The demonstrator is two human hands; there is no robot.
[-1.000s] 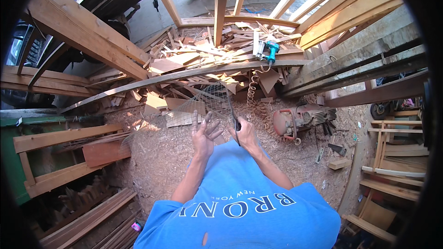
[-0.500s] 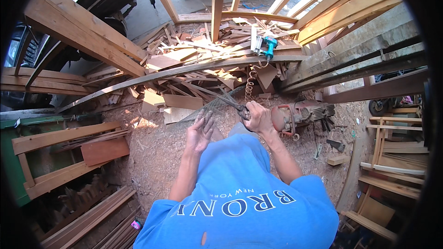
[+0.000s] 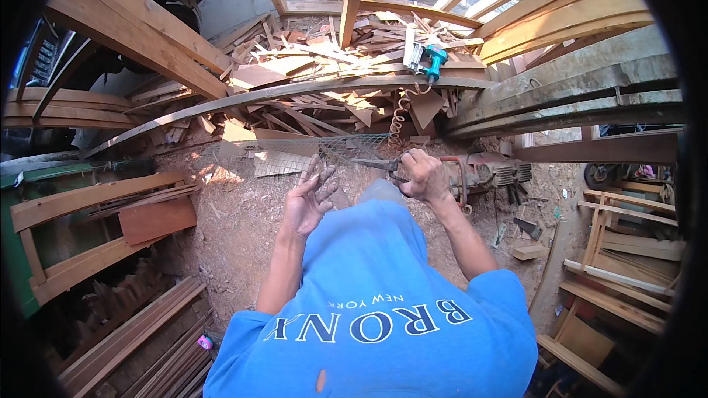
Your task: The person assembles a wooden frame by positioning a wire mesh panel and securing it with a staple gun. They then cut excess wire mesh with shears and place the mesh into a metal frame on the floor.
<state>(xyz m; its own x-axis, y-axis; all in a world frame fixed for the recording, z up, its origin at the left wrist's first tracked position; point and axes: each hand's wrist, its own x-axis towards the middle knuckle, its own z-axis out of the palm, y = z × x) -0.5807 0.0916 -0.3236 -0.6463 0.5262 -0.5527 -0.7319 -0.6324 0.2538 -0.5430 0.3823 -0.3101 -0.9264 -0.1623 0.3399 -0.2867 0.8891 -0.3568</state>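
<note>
A sheet of fine wire mesh [image 3: 335, 149] stretches sideways in front of me, thin and see-through. My left hand [image 3: 308, 195] is at its near edge, palm turned up, fingers curled and fingertips against the mesh. In my right hand [image 3: 426, 177] are dark metal shears [image 3: 375, 164], with their blades pointing left along the mesh. My fingers wrap around the shears' handles and partly hide them. Whether the blades have mesh between them is too small to tell.
Beyond my hands lies a heap of wood offcuts [image 3: 310, 66] behind a long curved board [image 3: 295, 92]. A teal nail gun [image 3: 435, 61] with a coiled hose [image 3: 399, 114] rests there. A red air compressor [image 3: 483, 171] stands right. Wooden frames [image 3: 96, 203] lean left.
The mesh has swung up and spread further left. My left hand has shifted slightly left with its fingers curling more, and the shears have moved right, their blades now pointing more level.
</note>
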